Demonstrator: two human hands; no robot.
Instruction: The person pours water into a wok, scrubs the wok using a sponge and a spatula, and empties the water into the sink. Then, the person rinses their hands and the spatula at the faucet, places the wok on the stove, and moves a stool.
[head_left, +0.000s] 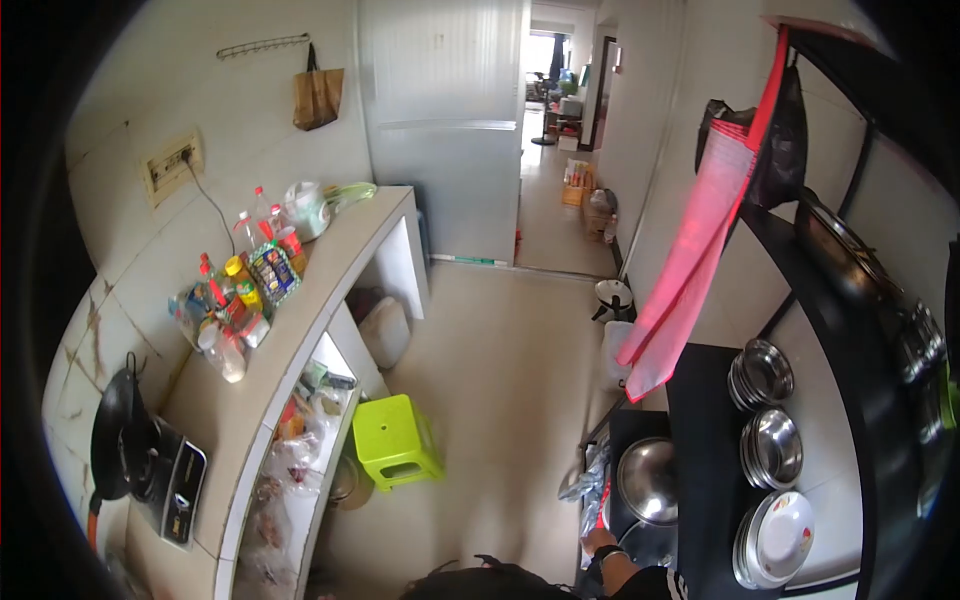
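Observation:
My right hand (600, 542), with a dark band at the wrist, reaches in from the bottom right at the edge of the black rack. Close above it hangs a crumpled clear plastic bag (594, 478) with something red (604, 510) beside it. A wide steel bowl (648, 481) lies on the rack's lower shelf, just beyond the hand. The fingers are too small and partly hidden, so I cannot make out whether they grip the bag. My left hand is out of view.
White plates (782, 538) and steel bowls (773, 447) are stacked on the black shelf at right. A pink cloth (690, 260) hangs from the rack. A green stool (396, 440) stands by the left counter (340, 262), which bears bottles (243, 283) and a wok (122, 430).

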